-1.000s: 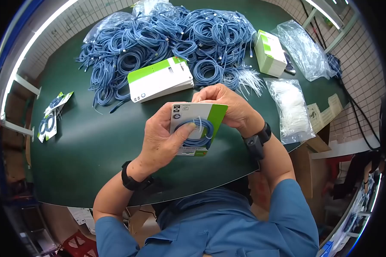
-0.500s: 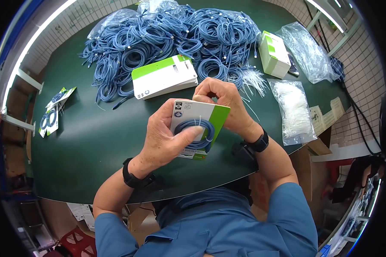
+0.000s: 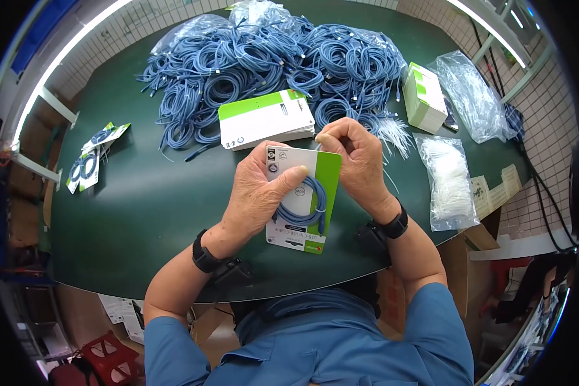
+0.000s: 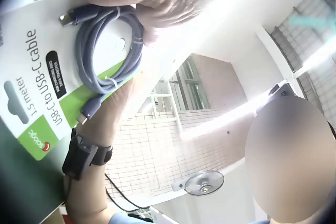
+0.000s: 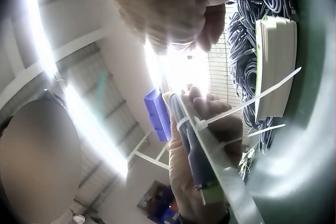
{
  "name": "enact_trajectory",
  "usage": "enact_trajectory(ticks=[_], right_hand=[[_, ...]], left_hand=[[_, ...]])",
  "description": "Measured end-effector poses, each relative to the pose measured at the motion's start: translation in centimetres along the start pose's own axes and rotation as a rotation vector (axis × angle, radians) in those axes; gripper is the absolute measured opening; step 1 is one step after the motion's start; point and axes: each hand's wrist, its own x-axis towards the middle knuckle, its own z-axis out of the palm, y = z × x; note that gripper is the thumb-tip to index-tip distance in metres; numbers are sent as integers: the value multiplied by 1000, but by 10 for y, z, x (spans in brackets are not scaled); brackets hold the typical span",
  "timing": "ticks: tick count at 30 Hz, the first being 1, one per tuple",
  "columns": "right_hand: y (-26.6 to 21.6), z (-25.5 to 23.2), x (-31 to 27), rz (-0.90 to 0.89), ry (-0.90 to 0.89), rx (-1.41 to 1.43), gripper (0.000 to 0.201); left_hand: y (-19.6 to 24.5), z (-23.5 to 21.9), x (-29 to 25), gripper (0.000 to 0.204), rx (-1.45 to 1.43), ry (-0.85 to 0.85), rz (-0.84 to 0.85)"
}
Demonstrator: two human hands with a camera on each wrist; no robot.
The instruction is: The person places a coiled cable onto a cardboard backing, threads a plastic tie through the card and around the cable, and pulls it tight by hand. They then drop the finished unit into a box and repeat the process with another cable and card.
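Observation:
My left hand (image 3: 248,193) holds a white and green packaging card (image 3: 278,239), with its thumb over the front and fingers behind. A coiled blue USB-C cable (image 3: 294,219) lies against the card's face, tied on with white cable ties. In the left wrist view both connectors of the coil (image 4: 86,50) show, one at each end. Behind the card, in the right wrist view, a cable tie tail (image 5: 252,100) sticks out, with a second tail lower down. At the card's top right edge my right hand (image 3: 361,161) pinches a thin, pale cable tie end, mostly hidden by the fingertips.
Behind the hands lie a card stack (image 3: 257,125) and a large heap of blue cables (image 3: 231,58). To the right are a second card stack (image 3: 424,103), loose ties (image 3: 395,135) and a bag of ties (image 3: 447,183). Cards with cables (image 3: 87,168) lie at far left.
The card has turned to show more of its printed face, its lower edge swinging down. My right hand has drawn from behind its top edge to the upper right side. The head view has shifted.

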Motion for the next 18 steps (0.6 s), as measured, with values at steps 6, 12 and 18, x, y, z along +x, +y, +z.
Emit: enact_trajectory(ticks=[6, 12, 18], right_hand=[[17, -7, 2, -40, 43, -148, 11], [35, -19, 6, -1, 40, -48, 8], [31, -15, -2, 81, -116, -123, 8]], left_hand=[[4, -4, 2, 42, 136, -106, 22], [26, -37, 10, 35, -230, 45, 50], [45, -149, 15, 32, -236, 319, 238]])
